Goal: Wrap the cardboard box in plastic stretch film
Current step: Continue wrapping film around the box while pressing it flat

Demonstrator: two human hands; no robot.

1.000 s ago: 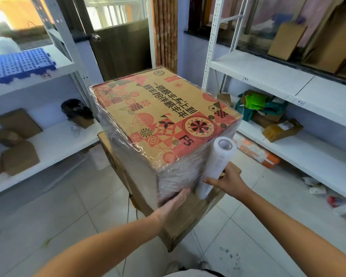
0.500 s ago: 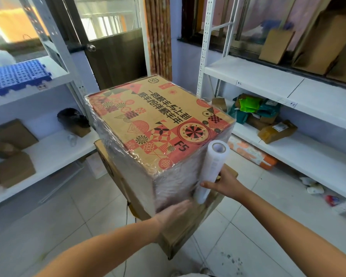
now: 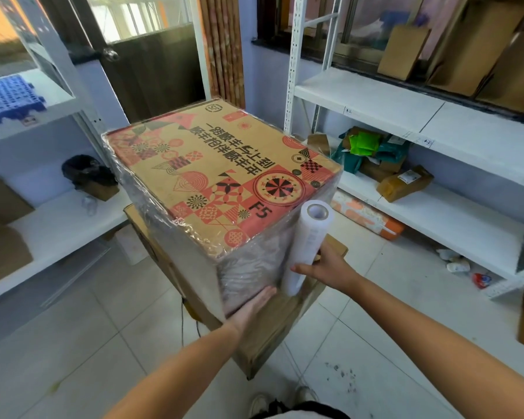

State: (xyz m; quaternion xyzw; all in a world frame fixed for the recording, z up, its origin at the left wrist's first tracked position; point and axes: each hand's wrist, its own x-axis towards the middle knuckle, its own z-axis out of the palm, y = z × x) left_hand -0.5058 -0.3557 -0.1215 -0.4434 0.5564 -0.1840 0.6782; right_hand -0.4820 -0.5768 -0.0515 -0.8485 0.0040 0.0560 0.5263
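Person: wearing no sleeves over either forearm, left hand (image 3: 251, 306) and right hand (image 3: 324, 267) showing no gloves; wearing dark garment (image 3: 300, 411) and pale shoes (image 3: 259, 403).

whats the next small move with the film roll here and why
Probably carry the film roll onward around the box's right side. The right hand grips it upright at the near right corner of the cardboard box, while the left hand presses flat on the filmed near face, pinning the wrap so it can pull taut.
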